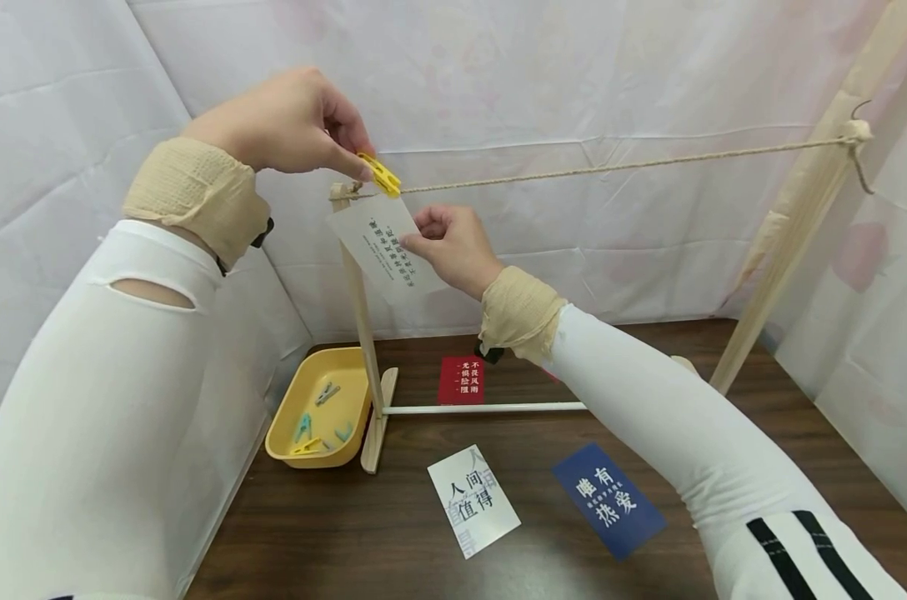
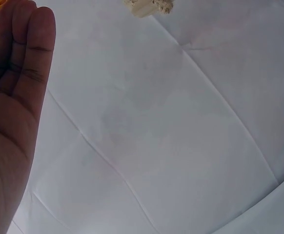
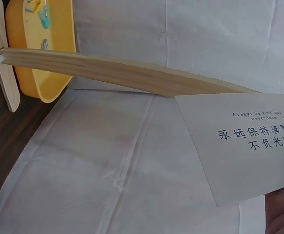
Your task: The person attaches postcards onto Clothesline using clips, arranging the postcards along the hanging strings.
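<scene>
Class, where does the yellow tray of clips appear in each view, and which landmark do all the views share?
Head: yellow tray, left of centre, below the middle.
Left wrist: not in it.
Right wrist: upper left.
Shared landmark: white backdrop, visible in all three.

I see a white rectangular paper card (image 1: 374, 250) held tilted in the air, printed with two lines of dark Chinese characters and smaller English lettering. The right hand (image 1: 457, 246) pinches it by its right edge in the head view. A bright yellow plastic clothespin (image 1: 382, 176) slants down to its top edge, pinched at the upper end by the left hand (image 1: 292, 121). I can't tell whether its tip grips the card or the thin beige rope (image 1: 596, 171) right there.
</scene>
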Available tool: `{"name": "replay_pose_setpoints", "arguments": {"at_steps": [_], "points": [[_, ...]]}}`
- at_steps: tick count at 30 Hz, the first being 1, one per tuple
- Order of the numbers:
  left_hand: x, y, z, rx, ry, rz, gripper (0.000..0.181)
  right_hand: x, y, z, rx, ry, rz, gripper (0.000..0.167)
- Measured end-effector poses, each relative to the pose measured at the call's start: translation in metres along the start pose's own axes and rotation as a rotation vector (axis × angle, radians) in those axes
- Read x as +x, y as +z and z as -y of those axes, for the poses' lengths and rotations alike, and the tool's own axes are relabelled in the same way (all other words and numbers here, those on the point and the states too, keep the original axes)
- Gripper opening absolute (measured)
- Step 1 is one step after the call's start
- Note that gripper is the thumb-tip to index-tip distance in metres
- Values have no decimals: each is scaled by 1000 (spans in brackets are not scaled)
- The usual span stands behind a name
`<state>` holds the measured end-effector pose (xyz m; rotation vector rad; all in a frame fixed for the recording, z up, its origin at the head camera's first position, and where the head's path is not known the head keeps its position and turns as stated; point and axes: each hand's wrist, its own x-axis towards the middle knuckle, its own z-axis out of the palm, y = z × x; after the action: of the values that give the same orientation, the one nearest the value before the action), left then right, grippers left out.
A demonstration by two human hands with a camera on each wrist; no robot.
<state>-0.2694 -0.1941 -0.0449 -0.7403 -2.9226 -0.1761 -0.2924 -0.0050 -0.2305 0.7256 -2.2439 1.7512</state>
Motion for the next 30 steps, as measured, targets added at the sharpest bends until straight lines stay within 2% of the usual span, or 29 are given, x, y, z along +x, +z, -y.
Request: {"name": "replay_pose_setpoints", "arguments": {"at_steps": [6,18,30], "points": [[3,-1,-2,48,13,26,15,2,1,-2,14,6,-2,11],[9,2,-1,87,4,70,22,2,1,-1,41,7,1,11],[9,8,1,64,19,69,26,1,2,-1,68,-11,-6,13]]}}
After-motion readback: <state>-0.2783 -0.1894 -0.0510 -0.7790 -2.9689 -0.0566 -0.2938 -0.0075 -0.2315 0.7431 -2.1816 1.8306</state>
